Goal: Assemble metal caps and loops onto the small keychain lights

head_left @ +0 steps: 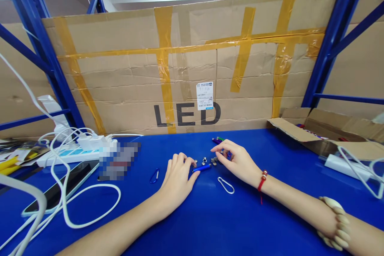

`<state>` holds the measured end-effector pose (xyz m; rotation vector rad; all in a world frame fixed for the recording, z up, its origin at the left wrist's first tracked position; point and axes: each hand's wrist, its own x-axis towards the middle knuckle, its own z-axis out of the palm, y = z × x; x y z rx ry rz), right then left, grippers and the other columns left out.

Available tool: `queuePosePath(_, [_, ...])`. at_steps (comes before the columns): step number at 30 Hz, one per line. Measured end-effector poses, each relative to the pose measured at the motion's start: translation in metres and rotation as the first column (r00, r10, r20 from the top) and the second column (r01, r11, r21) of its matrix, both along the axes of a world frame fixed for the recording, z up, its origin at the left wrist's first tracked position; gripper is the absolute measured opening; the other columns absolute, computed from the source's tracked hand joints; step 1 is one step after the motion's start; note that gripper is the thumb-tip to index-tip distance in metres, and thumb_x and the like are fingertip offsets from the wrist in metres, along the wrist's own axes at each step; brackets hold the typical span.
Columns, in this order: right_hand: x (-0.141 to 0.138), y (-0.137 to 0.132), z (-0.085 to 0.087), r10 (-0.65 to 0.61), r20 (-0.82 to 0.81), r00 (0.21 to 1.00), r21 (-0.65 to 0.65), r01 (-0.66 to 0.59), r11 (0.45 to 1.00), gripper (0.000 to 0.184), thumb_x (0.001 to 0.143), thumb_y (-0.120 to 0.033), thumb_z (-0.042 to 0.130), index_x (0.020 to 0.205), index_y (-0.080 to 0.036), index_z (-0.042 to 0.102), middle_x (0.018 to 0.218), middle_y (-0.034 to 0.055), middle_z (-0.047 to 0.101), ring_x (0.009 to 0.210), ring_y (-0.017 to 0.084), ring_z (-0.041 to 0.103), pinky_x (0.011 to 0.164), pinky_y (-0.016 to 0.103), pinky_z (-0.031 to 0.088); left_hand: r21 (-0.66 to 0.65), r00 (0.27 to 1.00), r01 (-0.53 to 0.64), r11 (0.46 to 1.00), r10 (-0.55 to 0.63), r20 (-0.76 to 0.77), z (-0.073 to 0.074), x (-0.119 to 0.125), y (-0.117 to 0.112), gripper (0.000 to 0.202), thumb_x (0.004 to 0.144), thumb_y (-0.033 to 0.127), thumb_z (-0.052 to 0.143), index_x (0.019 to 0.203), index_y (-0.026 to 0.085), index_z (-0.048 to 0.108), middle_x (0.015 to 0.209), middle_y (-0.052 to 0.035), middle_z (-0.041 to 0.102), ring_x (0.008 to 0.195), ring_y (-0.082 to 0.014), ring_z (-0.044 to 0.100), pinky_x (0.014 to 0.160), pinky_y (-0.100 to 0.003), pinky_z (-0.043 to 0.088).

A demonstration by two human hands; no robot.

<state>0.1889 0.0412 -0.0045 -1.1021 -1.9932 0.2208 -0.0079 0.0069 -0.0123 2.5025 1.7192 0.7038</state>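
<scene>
My left hand (pixel 179 176) rests on the blue tabletop, thumb and index finger closed on a small blue metal tube (pixel 202 168). Just beyond the tube lie several small silvery metal parts (pixel 204 160). Over the right side of these parts hovers my right hand (pixel 237 157), its fingers bent and apart, with nothing visible between them. Purple and green tubes (pixel 216 141) lie behind its fingertips, partly hidden. A silver carabiner clip (pixel 225 185) lies between the hands, nearer to me, and a blue carabiner clip (pixel 155 175) is left of my left hand.
At the left are a power strip (pixel 81 150), a phone (pixel 63 186) and looping white cables (pixel 117 204). An open cardboard box (pixel 300 130) and a white adapter (pixel 348 167) stand at the right. A taped cardboard panel (pixel 135 88) closes off the back.
</scene>
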Motion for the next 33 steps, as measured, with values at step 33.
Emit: queuePosePath(33, [0.004, 0.002, -0.003, -0.010, 0.178, 0.984, -0.048, 0.019, 0.999, 0.018, 0.077, -0.024, 0.050, 0.082, -0.024, 0.066, 0.078, -0.0010, 0.063, 0.064, 0.010, 0.056, 0.055, 0.021, 0.041, -0.063, 0.980, -0.195, 0.979, 0.197, 0.035, 0.034, -0.023, 0.011, 0.029, 0.093, 0.033, 0.015, 0.080, 0.021, 0.038, 0.068, -0.0002, 0.058, 0.064, -0.0188, 0.058, 0.056, -0.027, 0.036])
